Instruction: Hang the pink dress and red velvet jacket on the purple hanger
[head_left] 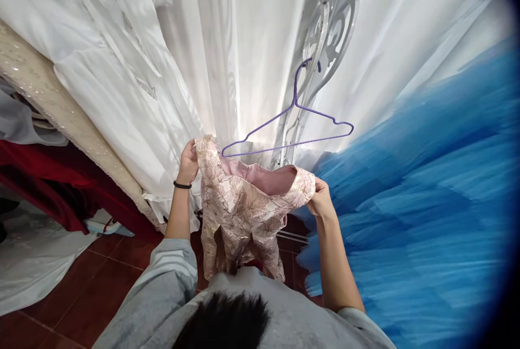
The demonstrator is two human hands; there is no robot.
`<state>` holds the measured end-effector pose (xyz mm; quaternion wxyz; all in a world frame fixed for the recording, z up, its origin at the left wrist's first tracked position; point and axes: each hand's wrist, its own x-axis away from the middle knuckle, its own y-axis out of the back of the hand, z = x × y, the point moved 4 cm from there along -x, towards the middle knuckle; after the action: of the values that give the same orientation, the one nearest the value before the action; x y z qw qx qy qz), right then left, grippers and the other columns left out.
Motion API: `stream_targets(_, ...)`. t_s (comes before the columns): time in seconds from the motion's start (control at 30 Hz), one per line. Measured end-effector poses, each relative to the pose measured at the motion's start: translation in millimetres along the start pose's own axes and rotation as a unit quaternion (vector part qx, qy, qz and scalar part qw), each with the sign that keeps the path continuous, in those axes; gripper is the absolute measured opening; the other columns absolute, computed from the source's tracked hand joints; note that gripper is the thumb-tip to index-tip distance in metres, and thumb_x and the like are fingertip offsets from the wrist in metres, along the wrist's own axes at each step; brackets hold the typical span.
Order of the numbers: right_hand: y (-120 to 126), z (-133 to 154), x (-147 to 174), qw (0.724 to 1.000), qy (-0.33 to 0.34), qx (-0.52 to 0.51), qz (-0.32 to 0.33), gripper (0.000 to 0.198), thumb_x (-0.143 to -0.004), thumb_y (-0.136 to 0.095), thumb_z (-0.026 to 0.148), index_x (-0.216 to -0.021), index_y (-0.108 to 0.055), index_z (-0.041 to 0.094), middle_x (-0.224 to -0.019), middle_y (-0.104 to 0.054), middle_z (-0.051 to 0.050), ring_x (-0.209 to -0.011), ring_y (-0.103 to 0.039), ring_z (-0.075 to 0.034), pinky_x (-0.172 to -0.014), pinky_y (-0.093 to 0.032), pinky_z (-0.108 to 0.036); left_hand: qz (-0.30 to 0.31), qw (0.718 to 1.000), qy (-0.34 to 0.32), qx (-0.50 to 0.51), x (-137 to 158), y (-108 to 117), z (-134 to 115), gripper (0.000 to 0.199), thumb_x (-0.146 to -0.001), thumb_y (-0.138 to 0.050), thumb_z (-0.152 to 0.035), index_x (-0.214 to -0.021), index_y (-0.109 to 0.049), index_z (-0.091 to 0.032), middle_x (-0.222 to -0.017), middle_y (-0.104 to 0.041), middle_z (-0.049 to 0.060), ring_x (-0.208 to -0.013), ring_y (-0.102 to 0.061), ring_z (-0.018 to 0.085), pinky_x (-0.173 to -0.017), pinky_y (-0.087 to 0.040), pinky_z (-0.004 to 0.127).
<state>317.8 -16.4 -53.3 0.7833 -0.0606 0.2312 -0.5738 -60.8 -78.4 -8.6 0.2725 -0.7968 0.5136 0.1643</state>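
Note:
A pink dress (239, 202) with a gold floral pattern hangs stretched between my two hands, its wide neckline and plain pink lining facing up. My left hand (188, 162) is closed on one shoulder of it, and a black band circles that wrist. At the opposite shoulder my right hand (320, 197) pinches the fabric, fingertips partly hidden behind it. Just beyond the neckline a purple hanger (294, 104) hangs by its hook from white scrollwork, with no garment on it. Its left corner overlaps the dress opening in view; whether they touch I cannot tell.
White scrolled metalwork (325, 40) rises in front of white curtains (260, 29). Blue tulle (426, 192) fills the right side. White garments (105, 67), a beaded cream fabric (69, 105) and dark red cloth (73, 181) hang at left. Below is a red tiled floor (81, 295).

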Motion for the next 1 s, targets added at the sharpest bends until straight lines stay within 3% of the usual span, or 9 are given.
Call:
stream_targets(0.13,10,9,-5,0.999,0.028,-0.001,-0.021,0.041,-0.044,-0.094,0.027,-0.082,-0.078,0.024,-0.085,-0.078,-0.004,-0.083,-0.074,-0.026,-0.076,-0.063,-0.036,0.108,0.992,0.023,-0.054,-16,-39,-12,0.081,-0.046,-0.095,-0.025,-0.117,-0.057,-0.021,-0.108,-0.075,0.008,-0.105,-0.07,0.025,-0.086,-0.056,0.03)
stream_targets(0.23,23,13,-5,0.997,0.047,0.006,-0.054,0.038,-0.048,-0.092,0.03,-0.084,-0.079,0.024,-0.089,-0.078,-0.004,-0.082,-0.074,-0.025,-0.074,-0.063,-0.035,0.153,0.983,0.042,-0.094,-21,-67,-16,0.078,-0.05,-0.093,-0.024,-0.118,-0.057,-0.018,-0.11,-0.074,0.01,-0.104,-0.07,0.024,-0.085,-0.054,0.029)
stream_targets(0.33,38,13,-1,0.995,0.05,0.023,-0.079,0.033,-0.05,-0.09,0.029,-0.081,-0.079,0.023,-0.086,-0.078,-0.004,-0.078,-0.073,-0.024,-0.07,-0.061,-0.033,0.168,0.977,0.058,-0.118,-22,-90,-11,0.066,-0.054,-0.088,-0.024,-0.114,-0.06,-0.016,-0.107,-0.074,0.01,-0.098,-0.071,0.022,-0.085,-0.054,0.028)
stream_targets(0.43,52,10,4,0.993,0.043,0.044,-0.099,0.029,-0.051,-0.089,0.028,-0.077,-0.079,0.022,-0.082,-0.078,-0.002,-0.074,-0.072,-0.022,-0.068,-0.06,-0.032,0.145,0.977,0.073,-0.142,-21,-102,0,0.049,-0.057,-0.082,-0.025,-0.101,-0.064,-0.015,-0.099,-0.075,0.008,-0.092,-0.07,0.019,-0.082,-0.052,0.027)
stream_targets(0.57,67,5,11,0.988,0.038,0.075,-0.128,0.028,-0.054,-0.088,0.031,-0.079,-0.079,0.023,-0.083,-0.078,-0.002,-0.078,-0.072,-0.023,-0.075,-0.059,-0.034,0.106,0.972,0.096,-0.185,-21,-99,12,0.027,-0.058,-0.074,-0.024,-0.083,-0.067,-0.014,-0.076,-0.072,0.003,-0.076,-0.068,0.017,-0.069,-0.05,0.024)
stream_targets(0.73,91,1,17,0.978,0.04,0.034,-0.202,0.033,-0.05,-0.089,0.036,-0.078,-0.079,0.023,-0.084,-0.078,-0.003,-0.08,-0.072,-0.023,-0.076,-0.059,-0.034,0.015,0.971,0.019,-0.236,-31,-76,2,0.012,-0.06,-0.07,-0.022,-0.071,-0.067,-0.016,-0.066,-0.067,0.001,-0.065,-0.062,0.014,-0.06,-0.048,0.022)
stream_targets(0.83,111,0,21,0.965,0.06,-0.002,-0.256,0.036,-0.049,-0.088,0.038,-0.081,-0.078,0.023,-0.091,-0.079,-0.004,-0.088,-0.073,-0.023,-0.082,-0.059,-0.033,-0.023,0.968,-0.032,-0.247,-36,-65,-4,0.012,-0.06,-0.073,-0.022,-0.071,-0.069,-0.018,-0.064,-0.065,-0.001,-0.062,-0.06,0.013,-0.057,-0.048,0.022)
stream_targets(1.0,137,7,16,0.952,0.092,-0.033,-0.291,0.042,-0.053,-0.085,0.045,-0.088,-0.077,0.023,-0.101,-0.078,-0.006,-0.1,-0.072,-0.023,-0.095,-0.056,-0.034,-0.007,0.974,-0.039,-0.225,-38,-64,2,0.021,-0.059,-0.083,-0.028,-0.072,-0.069,-0.019,-0.066,-0.066,-0.001,-0.065,-0.06,0.016,-0.059,-0.049,0.027)
